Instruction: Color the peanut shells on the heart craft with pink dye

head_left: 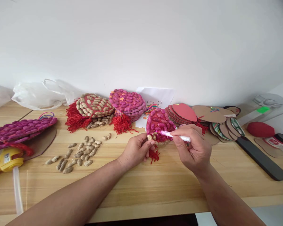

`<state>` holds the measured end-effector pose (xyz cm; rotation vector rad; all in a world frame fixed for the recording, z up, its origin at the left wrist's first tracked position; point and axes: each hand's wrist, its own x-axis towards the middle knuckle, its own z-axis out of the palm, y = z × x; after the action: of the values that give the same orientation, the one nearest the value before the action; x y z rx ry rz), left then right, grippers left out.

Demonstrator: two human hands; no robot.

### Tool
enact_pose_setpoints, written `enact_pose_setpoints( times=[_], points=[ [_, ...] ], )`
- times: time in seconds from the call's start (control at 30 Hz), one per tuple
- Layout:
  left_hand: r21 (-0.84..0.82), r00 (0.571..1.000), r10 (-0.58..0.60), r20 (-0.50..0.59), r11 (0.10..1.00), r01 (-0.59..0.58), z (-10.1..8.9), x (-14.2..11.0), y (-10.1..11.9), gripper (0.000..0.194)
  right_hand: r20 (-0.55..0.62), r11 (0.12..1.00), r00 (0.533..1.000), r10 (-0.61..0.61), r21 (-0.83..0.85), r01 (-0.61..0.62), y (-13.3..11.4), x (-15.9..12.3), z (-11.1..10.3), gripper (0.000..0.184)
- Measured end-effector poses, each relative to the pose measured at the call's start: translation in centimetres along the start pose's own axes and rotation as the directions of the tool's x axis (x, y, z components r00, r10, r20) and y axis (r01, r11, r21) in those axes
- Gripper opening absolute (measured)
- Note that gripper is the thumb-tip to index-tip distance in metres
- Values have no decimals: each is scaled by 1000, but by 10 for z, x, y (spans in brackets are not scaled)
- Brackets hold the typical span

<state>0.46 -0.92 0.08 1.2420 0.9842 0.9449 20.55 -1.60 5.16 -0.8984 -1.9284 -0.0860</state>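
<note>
My left hand (135, 150) pinches the lower left edge of a peanut-covered craft piece (158, 118), tilted up above the table. Most of its peanuts are pink; some along the lower edge are still bare tan. A red yarn tassel (154, 155) hangs below it. In my right hand (195, 147) is a white marker (183, 138), closed between thumb and fingers, its pink tip against the peanuts. Loose peanuts (85, 150) lie left of my left hand.
Pink peanut pieces (127, 102) and an uncoloured one (94, 105) stand behind. A yellow glue gun (8, 160) lies left. To the right are cardboard cutouts (185, 112), a long dark object (261, 158), a red yarn ball (260, 129) and a jar (279, 140). Plastic bags (37, 94) rest by the wall.
</note>
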Motion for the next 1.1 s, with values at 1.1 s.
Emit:
enact_pose_setpoints(
  times=[1.1],
  points=[
    [-122,1000,-7,28,993,10,-6,4,-5,37,-28,990,999,39,134,-35,-1,3,5,9]
  ],
)
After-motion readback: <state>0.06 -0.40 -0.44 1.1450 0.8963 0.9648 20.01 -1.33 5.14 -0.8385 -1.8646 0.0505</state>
